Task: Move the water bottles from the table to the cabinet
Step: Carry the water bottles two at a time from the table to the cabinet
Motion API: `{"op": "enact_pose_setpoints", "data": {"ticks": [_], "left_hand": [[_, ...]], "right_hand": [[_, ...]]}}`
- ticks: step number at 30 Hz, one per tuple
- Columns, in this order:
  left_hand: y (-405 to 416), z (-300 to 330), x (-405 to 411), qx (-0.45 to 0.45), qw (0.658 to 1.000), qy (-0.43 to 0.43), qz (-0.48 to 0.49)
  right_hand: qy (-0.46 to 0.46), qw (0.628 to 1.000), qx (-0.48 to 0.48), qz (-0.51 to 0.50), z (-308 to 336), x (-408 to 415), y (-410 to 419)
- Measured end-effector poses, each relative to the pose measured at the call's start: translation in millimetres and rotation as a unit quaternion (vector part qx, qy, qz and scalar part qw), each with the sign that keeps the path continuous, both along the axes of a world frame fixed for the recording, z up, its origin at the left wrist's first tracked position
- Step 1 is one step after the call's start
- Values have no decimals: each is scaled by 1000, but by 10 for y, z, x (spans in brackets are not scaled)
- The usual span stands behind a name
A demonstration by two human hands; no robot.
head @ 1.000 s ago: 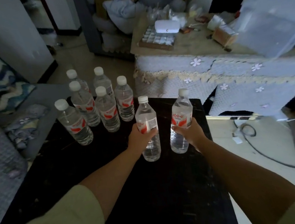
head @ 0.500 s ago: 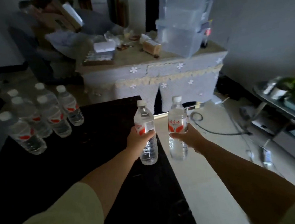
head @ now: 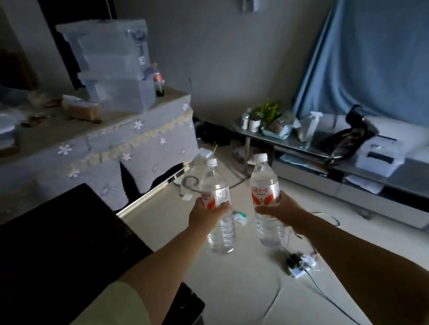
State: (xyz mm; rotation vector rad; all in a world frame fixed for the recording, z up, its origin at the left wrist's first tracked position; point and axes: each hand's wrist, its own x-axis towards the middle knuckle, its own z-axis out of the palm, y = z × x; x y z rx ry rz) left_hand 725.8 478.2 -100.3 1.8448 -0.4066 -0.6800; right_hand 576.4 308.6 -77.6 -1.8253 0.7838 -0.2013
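Two upright water bottles, left hand (head: pixel 207 213) gripping left bottle (head: pixel 217 206), right hand (head: pixel 281 208) gripping right bottle (head: pixel 265 199)

Both arms reached forward from the bottom corners toward the frame's centre, forearms bare below pale green sleeves. The left hand (head: pixel 207 213) gripped a water bottle (head: pixel 218 208) at its label; the right hand (head: pixel 281 208) gripped a second bottle (head: pixel 265 199) likewise, both upright.

Right bottle (head: pixel 265 196) label: red Chinese characters on white, too blurred to read for certain.
Left bottle (head: pixel 216 201) label: red-and-white, no text legible.
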Motion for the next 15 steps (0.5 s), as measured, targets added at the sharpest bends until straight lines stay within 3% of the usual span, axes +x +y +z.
{"op": "enact_pose_setpoints", "data": {"ticks": [8, 15], "left_hand": [[-629, 295, -592, -27, 987, -2, -157], [-1062, 237, -1441, -18, 951, -2, -310]], "right_hand": [[-44, 981, 23, -185, 152, -1061, 53], [-38, 946, 16, -323, 214, -2149, 312]]}}
